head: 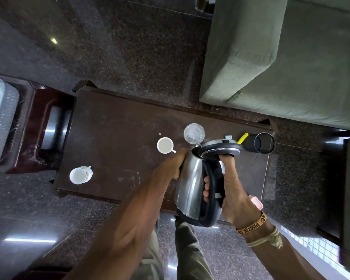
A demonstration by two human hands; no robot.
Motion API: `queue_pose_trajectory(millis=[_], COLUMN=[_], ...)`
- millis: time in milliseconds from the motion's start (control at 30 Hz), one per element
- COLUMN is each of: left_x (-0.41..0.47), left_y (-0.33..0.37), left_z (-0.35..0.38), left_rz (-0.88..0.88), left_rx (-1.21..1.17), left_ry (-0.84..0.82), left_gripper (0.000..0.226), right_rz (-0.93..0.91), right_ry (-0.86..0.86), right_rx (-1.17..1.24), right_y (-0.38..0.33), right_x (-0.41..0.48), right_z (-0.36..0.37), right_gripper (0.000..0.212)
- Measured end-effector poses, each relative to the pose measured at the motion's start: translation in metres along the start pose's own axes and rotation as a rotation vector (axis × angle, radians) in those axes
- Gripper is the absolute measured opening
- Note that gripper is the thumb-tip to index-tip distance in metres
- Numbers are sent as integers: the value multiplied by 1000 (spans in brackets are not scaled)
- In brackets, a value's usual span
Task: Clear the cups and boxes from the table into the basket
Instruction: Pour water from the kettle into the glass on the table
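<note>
Trousers (188, 249) at bottom edge, person standing at the near side of the table (113, 122)

Right hand (230, 190): fingers (206, 186) wrapped round the kettle's black handle (208, 199), thumb up along it to the lid (220, 147) rim. Woven bands (253, 227) on that wrist. Pink item (256, 202) just past the wrist, can't tell what it is

Left hand (173, 164): laid flat against the steel side of the kettle (188, 182), fingers look straight, tips hidden behind the body, not curled round anything

Kettle is lifted and tipped away from the person, base over the near table edge, spout at the rim of the glass (194, 133). Clear streak between spout and glass looks like water

Task items, all on the table:
- mug (80, 174), white with a print on its side, upright, near-left corner, well apart from the rest
- cup (165, 145), white, upright, mid-table, just left of the glass, handle pointing right and near, close to the left hand's fingertips but apart

Glass stands upright beyond the spout. Black tumbler (264, 142) lies on its side at the far-right corner, mouth facing right, yellow strap (242, 138) at its left end

Dark wood stand (38, 122) sits beside the table's left end. Green sofa (281, 57) beyond the far-right corner, on a dark speckled floor (129, 47)
</note>
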State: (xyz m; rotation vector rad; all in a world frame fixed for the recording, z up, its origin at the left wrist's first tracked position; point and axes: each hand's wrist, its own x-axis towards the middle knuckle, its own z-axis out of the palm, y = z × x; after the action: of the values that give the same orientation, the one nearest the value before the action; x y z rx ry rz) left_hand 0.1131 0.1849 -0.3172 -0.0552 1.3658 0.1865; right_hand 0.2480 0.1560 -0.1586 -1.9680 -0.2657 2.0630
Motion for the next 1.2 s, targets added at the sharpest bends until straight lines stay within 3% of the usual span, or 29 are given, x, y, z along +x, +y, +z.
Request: queue_pose_trajectory(millis=[267,467,767,1200], left_x=[1,1,-6,-19], left_y=[-3,-3,2,16], left_z=[0,0,-2,2], left_rz=[-3,2,118,259], left_rx=[-22,27,26,62], left_ry=[-10,45,-40,-53], left_gripper=[34,54,30,26], right_rz=[-1,-11,-96,-154], right_ry=[-7,-8,-4,-16], right_rx=[12,13,39,-11], right_y=[1,0,12,20], right_x=[-2,-3,-7,-14], right_z=[-1,0,-1,-5], right_gripper=[70,69,78,81])
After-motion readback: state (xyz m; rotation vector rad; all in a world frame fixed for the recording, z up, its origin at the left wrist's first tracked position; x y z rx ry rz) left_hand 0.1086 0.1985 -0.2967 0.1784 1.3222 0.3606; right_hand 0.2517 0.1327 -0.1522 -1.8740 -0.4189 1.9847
